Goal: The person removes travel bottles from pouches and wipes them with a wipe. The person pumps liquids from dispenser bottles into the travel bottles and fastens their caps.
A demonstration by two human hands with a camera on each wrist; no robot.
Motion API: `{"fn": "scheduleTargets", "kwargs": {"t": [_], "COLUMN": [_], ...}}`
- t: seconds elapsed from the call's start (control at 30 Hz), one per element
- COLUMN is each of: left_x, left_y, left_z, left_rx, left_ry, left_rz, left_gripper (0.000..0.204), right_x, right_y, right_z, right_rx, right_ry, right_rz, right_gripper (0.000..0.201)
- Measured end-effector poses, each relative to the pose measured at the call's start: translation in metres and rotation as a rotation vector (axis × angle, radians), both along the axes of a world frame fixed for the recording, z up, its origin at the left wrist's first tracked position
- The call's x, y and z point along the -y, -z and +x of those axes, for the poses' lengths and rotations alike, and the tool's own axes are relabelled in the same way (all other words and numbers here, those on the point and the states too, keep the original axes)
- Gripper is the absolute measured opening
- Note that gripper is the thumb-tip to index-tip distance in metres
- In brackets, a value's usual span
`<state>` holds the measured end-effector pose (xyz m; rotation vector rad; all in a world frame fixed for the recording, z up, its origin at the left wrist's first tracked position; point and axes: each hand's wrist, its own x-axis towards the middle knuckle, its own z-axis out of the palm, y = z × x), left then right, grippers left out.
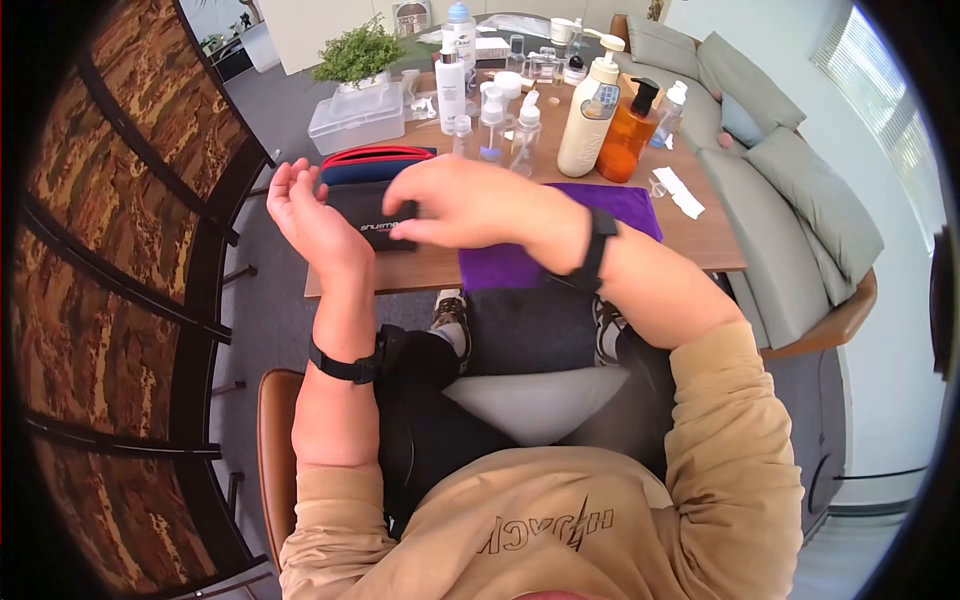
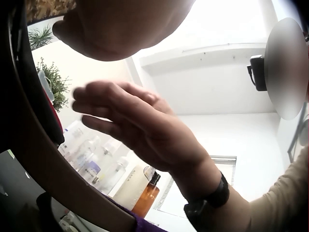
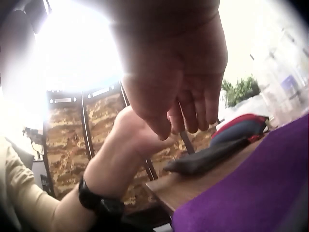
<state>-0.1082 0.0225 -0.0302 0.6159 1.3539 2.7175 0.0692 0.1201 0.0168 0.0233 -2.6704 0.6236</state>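
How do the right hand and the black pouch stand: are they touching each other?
Apart. The right wrist view shows the right hand above the black pouch, with the patterned screen visible in the gap between them.

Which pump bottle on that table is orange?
The black-pumped bottle, just right of the tall cream bottle in the head view; only its body is orange.

Wood-brown worktop (image 1: 700, 240). At near edge: plain purple cloth (image 1: 500, 266). Toward left edge: white-lettered black case (image 1: 366, 208), red-trimmed navy pouch (image 1: 375, 170). Toward right edge: orange bottle (image 1: 626, 140).
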Motion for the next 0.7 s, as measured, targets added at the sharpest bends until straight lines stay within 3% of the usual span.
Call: {"fn": "scheduleTargets", "kwargs": {"t": [0.1, 0.23, 0.3, 0.37, 0.5, 0.6, 0.7], "left_x": [-0.005, -0.018, -0.023, -0.033, -0.053, -0.077, -0.088], "left_y": [0.003, 0.008, 0.009, 0.013, 0.000, -0.006, -0.029], "left_z": [0.002, 0.024, 0.038, 0.038, 0.045, 0.031, 0.028], "left_rx": [-0.049, -0.181, -0.273, -0.335, -0.547, -0.767, -0.931], "left_ry": [0.115, 0.319, 0.395, 0.464, 0.386, 0.216, 0.266], "left_rz": [-0.037, -0.190, -0.294, -0.313, -0.521, -0.713, -0.882], "left_gripper": [0.040, 0.040, 0.045, 0.050, 0.057, 0.068, 0.068], "right_x": [-0.012, -0.040, -0.069, -0.102, -0.142, -0.155, -0.158], "right_y": [-0.024, -0.041, -0.043, -0.044, -0.034, -0.022, -0.015], "right_z": [0.055, 0.127, 0.151, 0.183, 0.210, 0.221, 0.224], "right_rx": [-0.149, -0.575, -0.834, -0.859, -1.031, -0.957, -0.938], "right_ry": [0.041, 0.301, 0.424, 0.550, 0.674, 0.739, 0.782], "right_rz": [-0.112, -0.144, -0.191, -0.265, -0.327, -0.269, -0.180], "right_gripper": [0.018, 0.007, 0.013, 0.036, 0.024, 0.045, 0.052]}}
